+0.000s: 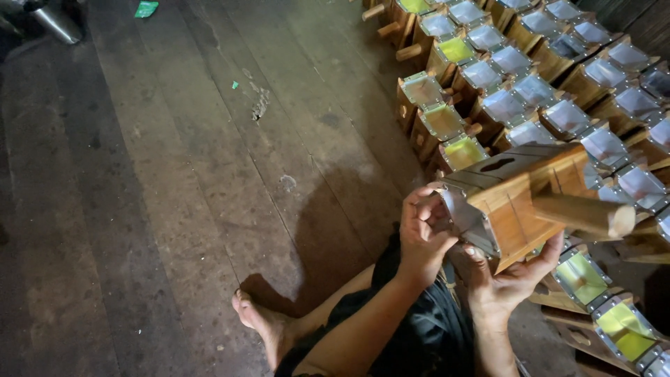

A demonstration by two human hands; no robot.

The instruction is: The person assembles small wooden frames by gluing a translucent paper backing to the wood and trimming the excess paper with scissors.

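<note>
Dark wooden floorboards [174, 174] are stretching left of you. You are holding the wooden mould box [520, 199] aloft near the rows of lined moulds [530, 91]: right hand [509, 279] clasping beneath, left hand [422, 230] pinching at its foil-lined mouth. Keep supporting underneath. Its handle [583, 213] is pointing right, long axis left-right.

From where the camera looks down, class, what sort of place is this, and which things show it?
Probably a small handcraft workshop. A person sits on a worn plank floor; rows of wooden box moulds, many lined with foil or green-yellow sheet, fill it. The left hand and right hand hold one such wooden mould.
</note>
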